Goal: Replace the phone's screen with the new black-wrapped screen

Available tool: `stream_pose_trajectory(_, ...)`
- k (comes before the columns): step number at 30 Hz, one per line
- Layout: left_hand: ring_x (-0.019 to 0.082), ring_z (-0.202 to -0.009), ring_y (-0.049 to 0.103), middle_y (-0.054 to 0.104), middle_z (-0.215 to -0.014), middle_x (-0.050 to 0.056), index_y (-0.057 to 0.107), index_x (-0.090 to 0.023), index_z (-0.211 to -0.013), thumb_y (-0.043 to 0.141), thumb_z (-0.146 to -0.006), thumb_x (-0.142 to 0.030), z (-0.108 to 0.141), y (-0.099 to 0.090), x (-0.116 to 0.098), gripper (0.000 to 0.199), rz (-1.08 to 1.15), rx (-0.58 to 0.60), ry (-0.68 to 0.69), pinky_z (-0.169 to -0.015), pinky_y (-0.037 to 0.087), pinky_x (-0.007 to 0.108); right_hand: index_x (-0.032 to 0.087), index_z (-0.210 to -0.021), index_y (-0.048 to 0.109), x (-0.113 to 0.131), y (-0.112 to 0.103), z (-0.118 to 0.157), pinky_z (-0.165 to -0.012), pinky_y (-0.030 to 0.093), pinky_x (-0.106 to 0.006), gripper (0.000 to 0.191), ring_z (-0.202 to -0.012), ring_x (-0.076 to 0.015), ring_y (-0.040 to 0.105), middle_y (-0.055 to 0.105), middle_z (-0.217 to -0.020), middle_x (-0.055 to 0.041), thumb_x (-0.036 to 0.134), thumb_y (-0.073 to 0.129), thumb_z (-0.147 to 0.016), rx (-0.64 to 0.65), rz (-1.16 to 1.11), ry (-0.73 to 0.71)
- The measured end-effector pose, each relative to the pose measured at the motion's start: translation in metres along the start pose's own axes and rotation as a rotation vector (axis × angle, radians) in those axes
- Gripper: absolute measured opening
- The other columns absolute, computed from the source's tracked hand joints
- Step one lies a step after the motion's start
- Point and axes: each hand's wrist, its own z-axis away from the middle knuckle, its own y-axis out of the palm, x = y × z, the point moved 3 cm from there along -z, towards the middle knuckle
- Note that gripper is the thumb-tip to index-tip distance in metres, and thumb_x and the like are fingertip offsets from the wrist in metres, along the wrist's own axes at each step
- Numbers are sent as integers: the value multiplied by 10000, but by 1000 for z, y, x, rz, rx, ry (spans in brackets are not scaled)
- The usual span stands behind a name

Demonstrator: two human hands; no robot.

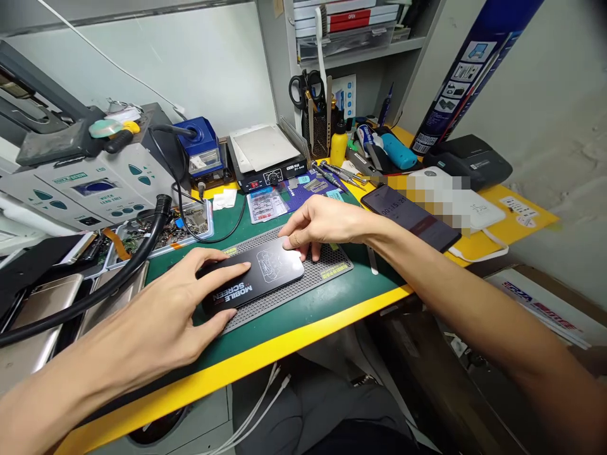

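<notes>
A flat black phone screen [265, 273], printed with "MOBILE SCREEN" and a line drawing, lies on a grey perforated mat [327, 268] with yellow-green print. My left hand [184, 303] grips its left end, thumb along the near edge and index finger laid across the top face. At the far right corner my right hand [322, 224] pinches the screen's edge between thumb and bent fingers. A small pale patch shows at that corner, and whether it is a tab or glare I cannot tell. Part of the screen's left end is hidden under my left hand.
A black hose [156, 227] curves in from the left past a tray of small parts [190, 221]. Behind stand a hot-air station [95, 189] and a black-fronted device [272, 174]. Screwdrivers [339, 174] and a dark phone [410, 215] lie right. The yellow table edge [284, 338] runs in front.
</notes>
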Motion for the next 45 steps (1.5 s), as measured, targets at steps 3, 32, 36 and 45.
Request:
stream_pose_trajectory(3, 259, -1137, 621, 506, -1398, 58, 509, -355, -1434, 605, -868, -442, -2, -1, 2, 581, 13, 38, -8, -1008, 508, 392, 108, -880, 806, 0, 0, 1, -509, 605, -270, 179, -557, -180, 696, 728, -639, -62, 175, 835, -717, 25, -74, -3)
stream_pose_trajectory(32, 247, -1261, 602, 504, -1496, -30, 330, -483, -1491, 612, -922, -455, 19, -22, -27, 636, 403, -105, -181, -1058, 559, 415, 322, -1172, 680, 36, 47, 28, -867, 576, -303, 572, -1075, -245, 670, 631, -1283, -39, 141, 854, -658, -133, -387, -350)
stream_pose_trajectory(36, 254, -1264, 608, 504, -1503, -26, 293, -492, -1503, 600, -921, -468, 21, -23, -24, 659, 323, -85, -181, -1072, 545, 407, 323, -1155, 680, 39, 50, 32, -909, 554, -306, 545, -1151, -259, 637, 625, -1275, -41, 129, 824, -666, -137, -372, -338)
stream_pose_trajectory(45, 326, -1232, 625, 489, -1529, 13, 215, -482, -1545, 594, -881, -465, 20, -26, -23, 765, 224, -60, -132, -987, 595, 475, 324, -1154, 677, 34, 47, 29, -919, 550, -323, 569, -1178, -273, 630, 641, -1255, -51, 149, 838, -637, -156, -372, -307)
